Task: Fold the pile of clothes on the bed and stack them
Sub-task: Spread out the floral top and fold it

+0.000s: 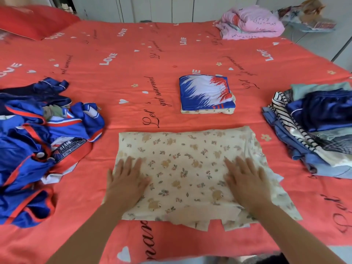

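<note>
Two hands, the left hand (125, 180) and right hand (245, 181), press flat with fingers spread on a cream floral garment (186, 168) lying at the near edge of the red bed (133, 73); unfolded blue clothes (38, 141) lie left, a folded stack (207, 94) beyond, another stack (316, 126) right

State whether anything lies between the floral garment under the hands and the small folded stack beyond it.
Nothing visible does: only bare red sheet lies between the floral garment and the folded stack.
</note>
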The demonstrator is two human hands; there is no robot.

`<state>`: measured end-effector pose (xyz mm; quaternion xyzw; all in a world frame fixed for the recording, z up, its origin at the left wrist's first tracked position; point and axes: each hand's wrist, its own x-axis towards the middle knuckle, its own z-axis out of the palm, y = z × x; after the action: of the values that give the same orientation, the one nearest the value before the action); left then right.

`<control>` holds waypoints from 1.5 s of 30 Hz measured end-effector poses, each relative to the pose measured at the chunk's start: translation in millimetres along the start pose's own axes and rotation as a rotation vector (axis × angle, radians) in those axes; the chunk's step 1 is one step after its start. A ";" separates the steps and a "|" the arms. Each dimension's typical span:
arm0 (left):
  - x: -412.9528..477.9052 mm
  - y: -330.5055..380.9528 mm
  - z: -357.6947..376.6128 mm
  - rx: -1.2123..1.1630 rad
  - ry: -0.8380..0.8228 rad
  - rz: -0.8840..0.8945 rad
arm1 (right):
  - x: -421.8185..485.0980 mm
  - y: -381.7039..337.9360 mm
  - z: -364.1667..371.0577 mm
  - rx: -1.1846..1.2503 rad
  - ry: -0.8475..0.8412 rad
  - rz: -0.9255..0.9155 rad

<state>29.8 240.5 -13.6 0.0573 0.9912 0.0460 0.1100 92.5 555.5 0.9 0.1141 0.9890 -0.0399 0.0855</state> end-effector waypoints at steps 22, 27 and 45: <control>95.3 31.8 -4.7 0.117 0.037 0.030 | 84.9 4.0 3.9 -0.059 0.013 -0.006; 63.0 35.4 -11.4 0.024 0.143 0.007 | 63.1 9.6 -14.1 -0.117 0.109 0.077; -44.2 146.6 -17.6 -0.341 -0.006 0.329 | -47.7 52.1 -7.2 0.457 0.125 0.419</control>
<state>83.8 378.6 28.1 0.1988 0.9461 0.2299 0.1122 149.3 596.3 13.4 0.3339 0.9127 -0.2355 0.0029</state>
